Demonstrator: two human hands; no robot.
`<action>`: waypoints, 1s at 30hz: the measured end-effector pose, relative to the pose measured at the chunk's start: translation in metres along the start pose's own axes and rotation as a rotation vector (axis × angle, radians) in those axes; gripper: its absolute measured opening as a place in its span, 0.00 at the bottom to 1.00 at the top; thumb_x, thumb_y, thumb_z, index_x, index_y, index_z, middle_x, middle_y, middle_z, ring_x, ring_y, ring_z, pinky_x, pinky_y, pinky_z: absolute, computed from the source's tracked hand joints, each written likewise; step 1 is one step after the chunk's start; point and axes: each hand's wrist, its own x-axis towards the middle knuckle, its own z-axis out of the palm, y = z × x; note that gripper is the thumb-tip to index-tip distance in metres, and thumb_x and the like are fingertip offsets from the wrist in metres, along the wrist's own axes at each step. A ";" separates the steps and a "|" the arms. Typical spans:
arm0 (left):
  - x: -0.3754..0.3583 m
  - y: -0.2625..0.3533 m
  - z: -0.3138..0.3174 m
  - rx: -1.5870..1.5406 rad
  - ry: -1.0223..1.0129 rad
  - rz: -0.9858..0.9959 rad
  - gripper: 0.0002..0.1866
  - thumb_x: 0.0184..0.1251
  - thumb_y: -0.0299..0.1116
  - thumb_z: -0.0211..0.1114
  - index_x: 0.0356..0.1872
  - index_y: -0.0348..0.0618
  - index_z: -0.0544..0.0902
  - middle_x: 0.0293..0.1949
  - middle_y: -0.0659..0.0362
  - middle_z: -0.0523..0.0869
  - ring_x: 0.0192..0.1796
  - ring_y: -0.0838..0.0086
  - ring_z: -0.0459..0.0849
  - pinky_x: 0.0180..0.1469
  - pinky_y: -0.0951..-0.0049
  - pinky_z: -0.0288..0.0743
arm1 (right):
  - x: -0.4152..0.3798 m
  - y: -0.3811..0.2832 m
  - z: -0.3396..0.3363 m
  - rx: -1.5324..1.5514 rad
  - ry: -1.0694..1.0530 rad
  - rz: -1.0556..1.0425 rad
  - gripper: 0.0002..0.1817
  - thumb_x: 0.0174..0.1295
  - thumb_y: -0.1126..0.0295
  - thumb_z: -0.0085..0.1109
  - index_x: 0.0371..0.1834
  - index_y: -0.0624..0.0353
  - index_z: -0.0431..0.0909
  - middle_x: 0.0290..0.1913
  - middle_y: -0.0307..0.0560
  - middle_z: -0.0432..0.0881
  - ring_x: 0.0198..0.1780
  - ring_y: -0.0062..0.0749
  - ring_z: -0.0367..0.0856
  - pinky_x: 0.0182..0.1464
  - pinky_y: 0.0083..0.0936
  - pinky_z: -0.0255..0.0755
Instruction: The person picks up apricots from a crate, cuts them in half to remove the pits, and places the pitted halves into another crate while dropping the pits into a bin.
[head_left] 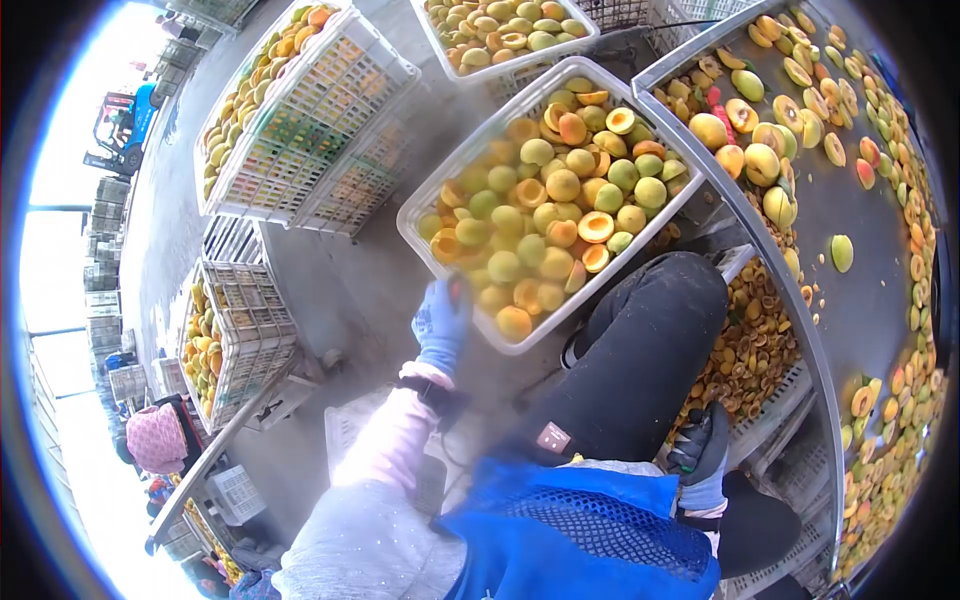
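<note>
My left hand (443, 322), in a blue glove, grips the near rim of a white plastic crate (430, 205) filled with whole and halved yellow-green peaches (560, 205). My right hand (700, 452), in a dark glove, rests low beside my right thigh, fingers curled; whether it holds anything is hidden. My black-trousered leg (640, 350) stretches between the crate and the table.
A metal sorting table (850, 200) with halved peaches runs along the right. A crate of peach stones (755, 340) sits under it. Stacked crates of fruit (300, 110) stand left and behind. Another person in a pink head cover (155, 437) works at lower left.
</note>
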 end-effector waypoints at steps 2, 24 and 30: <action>0.024 -0.006 0.019 0.183 0.118 0.108 0.26 0.66 0.47 0.61 0.62 0.48 0.74 0.60 0.53 0.78 0.59 0.55 0.77 0.59 0.58 0.70 | 0.001 0.002 0.004 -0.067 0.053 -0.030 0.21 0.69 0.45 0.51 0.26 0.48 0.72 0.11 0.25 0.54 0.09 0.13 0.48 0.11 0.14 0.41; 0.105 -0.003 0.072 0.367 -0.134 0.154 0.44 0.64 0.61 0.55 0.74 0.45 0.57 0.74 0.49 0.59 0.76 0.52 0.53 0.75 0.52 0.45 | 0.012 0.009 0.022 -0.238 0.138 -0.150 0.20 0.69 0.45 0.51 0.31 0.49 0.75 0.12 0.29 0.61 0.09 0.16 0.57 0.11 0.15 0.50; 0.077 0.126 0.042 -0.047 0.237 0.414 0.28 0.64 0.43 0.65 0.62 0.39 0.74 0.61 0.44 0.74 0.64 0.48 0.69 0.66 0.53 0.63 | -0.003 -0.010 -0.020 0.019 -0.066 -0.079 0.22 0.69 0.44 0.50 0.37 0.53 0.75 0.14 0.28 0.57 0.11 0.16 0.52 0.13 0.15 0.45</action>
